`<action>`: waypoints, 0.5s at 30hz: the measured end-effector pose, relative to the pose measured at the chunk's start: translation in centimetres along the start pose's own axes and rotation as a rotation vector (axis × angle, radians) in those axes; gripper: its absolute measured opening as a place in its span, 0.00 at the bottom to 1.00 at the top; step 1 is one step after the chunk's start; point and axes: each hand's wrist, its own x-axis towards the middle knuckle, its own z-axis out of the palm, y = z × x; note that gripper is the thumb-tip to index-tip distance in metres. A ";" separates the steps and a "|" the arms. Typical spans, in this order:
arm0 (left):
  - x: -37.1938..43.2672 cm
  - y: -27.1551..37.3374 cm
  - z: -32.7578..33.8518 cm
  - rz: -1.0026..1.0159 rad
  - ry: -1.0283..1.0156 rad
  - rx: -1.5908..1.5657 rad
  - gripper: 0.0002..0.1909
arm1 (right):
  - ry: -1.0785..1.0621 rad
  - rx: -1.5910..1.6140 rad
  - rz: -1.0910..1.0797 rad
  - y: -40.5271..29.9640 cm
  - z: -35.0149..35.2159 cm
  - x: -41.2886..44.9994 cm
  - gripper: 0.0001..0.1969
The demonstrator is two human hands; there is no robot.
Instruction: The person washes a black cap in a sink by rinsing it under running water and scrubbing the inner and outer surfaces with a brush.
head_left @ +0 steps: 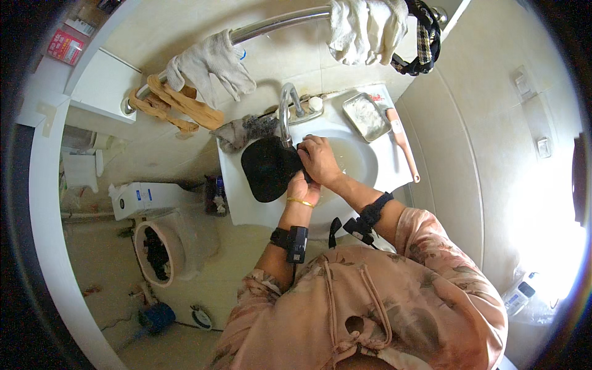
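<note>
A dark black fabric item [269,169], broad and rounded at its left end, is held over the left side of the white washbasin [370,157]. Its exact kind cannot be made out. My left hand [303,187] supports the narrower right end from below, while my right hand [319,157] lies over that same end with bent fingers. Part of the item is hidden by my hands. Directly above it hangs the spout of a chrome faucet [287,106]. Cloudy water [349,159] stands in the bowl.
On the basin's right ledge are a metal soap dish [366,116] and a long-handled brush [401,138]. A grey cloth [233,134] lies at the back left corner. White gloves [208,64] hang from a chrome rail [282,23]. A lidless bin [171,249] stands at left.
</note>
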 end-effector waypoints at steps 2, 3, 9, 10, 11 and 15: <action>0.3 0.8 -0.8 -0.045 -0.094 -0.009 0.18 | -0.040 -0.023 -0.054 -1.3 0.3 -2.4 0.14; 1.1 1.4 -2.1 0.002 -0.311 -0.021 0.20 | -0.076 -0.039 -0.107 -2.4 0.4 -4.0 0.17; -2.7 -0.3 0.8 0.106 -0.350 0.087 0.20 | -0.177 -0.028 -0.013 -1.2 -0.7 -2.9 0.26; -2.8 -1.0 1.2 0.042 -0.256 0.076 0.20 | -0.125 0.053 0.209 0.1 -0.4 -1.0 0.26; -2.8 -1.3 1.2 -0.019 -0.154 0.068 0.20 | -0.075 0.142 0.431 0.9 -0.1 0.0 0.27; -1.8 2.1 -1.0 -0.002 -0.417 -0.021 0.31 | -0.228 -0.056 0.005 -3.3 0.5 -5.8 0.24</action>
